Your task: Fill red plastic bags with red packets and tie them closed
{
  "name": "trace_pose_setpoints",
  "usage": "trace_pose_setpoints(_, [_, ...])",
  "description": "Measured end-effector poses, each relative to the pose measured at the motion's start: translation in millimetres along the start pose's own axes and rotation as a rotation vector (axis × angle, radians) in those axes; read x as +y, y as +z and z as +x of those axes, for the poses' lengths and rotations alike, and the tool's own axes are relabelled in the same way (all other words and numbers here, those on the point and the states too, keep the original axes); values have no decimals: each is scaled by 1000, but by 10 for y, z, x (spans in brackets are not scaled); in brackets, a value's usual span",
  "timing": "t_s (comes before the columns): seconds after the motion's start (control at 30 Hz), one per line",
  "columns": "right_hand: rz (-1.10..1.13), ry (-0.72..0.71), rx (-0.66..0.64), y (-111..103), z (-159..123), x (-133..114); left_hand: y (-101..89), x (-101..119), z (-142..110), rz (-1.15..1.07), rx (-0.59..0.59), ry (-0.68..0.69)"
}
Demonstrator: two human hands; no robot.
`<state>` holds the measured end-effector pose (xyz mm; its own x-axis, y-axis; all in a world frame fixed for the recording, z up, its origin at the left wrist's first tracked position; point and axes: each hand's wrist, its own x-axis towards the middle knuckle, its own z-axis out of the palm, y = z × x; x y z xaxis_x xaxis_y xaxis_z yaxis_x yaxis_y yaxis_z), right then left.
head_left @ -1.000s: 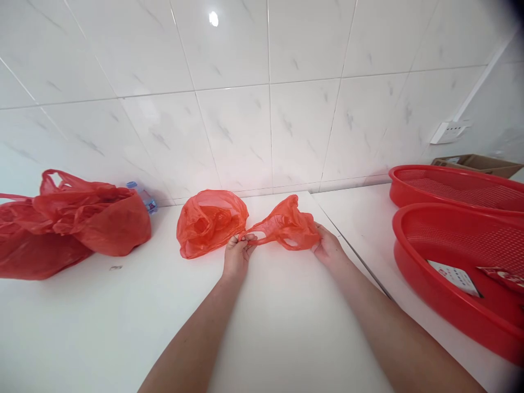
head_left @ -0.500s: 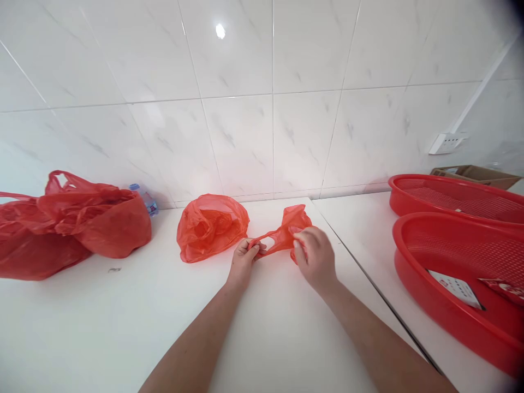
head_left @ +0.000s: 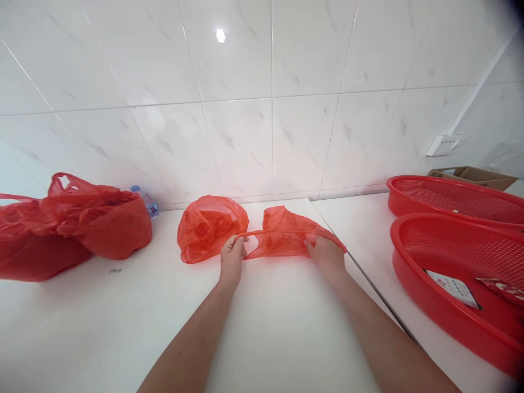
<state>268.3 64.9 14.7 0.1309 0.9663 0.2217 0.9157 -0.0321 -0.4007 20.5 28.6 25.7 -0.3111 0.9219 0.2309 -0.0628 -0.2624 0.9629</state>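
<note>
A thin red plastic bag (head_left: 284, 240) is stretched between my two hands low over the white table. My left hand (head_left: 232, 256) is closed on a handle loop at its left end, fingertips pinching the film. At the other end my right hand (head_left: 327, 256) grips the bag near its mouth; the fingers are partly covered by the film, the thumb showing in front. The bag's edge runs taut over the back of that hand. Behind my left hand, another red plastic bag (head_left: 212, 226) stands crumpled on the table, its mouth bunched.
Filled red bags (head_left: 110, 224) sit at the left, with a small plastic bottle (head_left: 148, 203) behind them. Two red perforated baskets (head_left: 409, 256) stand on the right; the nearer holds a white card (head_left: 454, 288) and a red packet. A cardboard box (head_left: 478, 176) and a wall socket (head_left: 444, 144) are beyond.
My hands have moved apart, the right one rightward and slightly down, the left one a little left. The bunched bag between them is now spread out longer and flatter.
</note>
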Motion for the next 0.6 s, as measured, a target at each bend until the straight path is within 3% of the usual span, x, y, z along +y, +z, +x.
trace_pose_setpoints(0.07, [-39,-37,1,48,-31,-40,31,6,-46,129,44,73])
trace_pose_setpoints(0.13, [-98,-102,45,103,-74,-104,77,21,-106,295,92,244])
trace_pose_setpoints(0.2, [-132,-190,81,147,-111,-162,143,44,-190,500,119,560])
trace_pose_setpoints(0.27, [-108,-295,77,173,-138,-204,238,67,-316,690,100,979])
trace_pose_setpoints(0.33, [-57,-396,35,184,-159,-235,367,79,-486,778,14,1329])
trace_pose_setpoints(0.37, [-29,-423,0,186,-168,-247,440,78,-578,776,-60,1426])
trace_pose_setpoints(0.43, [11,-434,-84,186,-179,-270,584,65,-737,735,-313,1468])
trace_pose_setpoints(0.5, [21,-444,-161,182,-182,-292,695,41,-813,701,-525,1400])
trace_pose_setpoints(0.53, [24,-468,-190,180,-185,-305,729,28,-811,700,-572,1346])
trace_pose_setpoints(0.6, [38,-537,-237,177,-199,-337,750,7,-734,750,-555,1181])
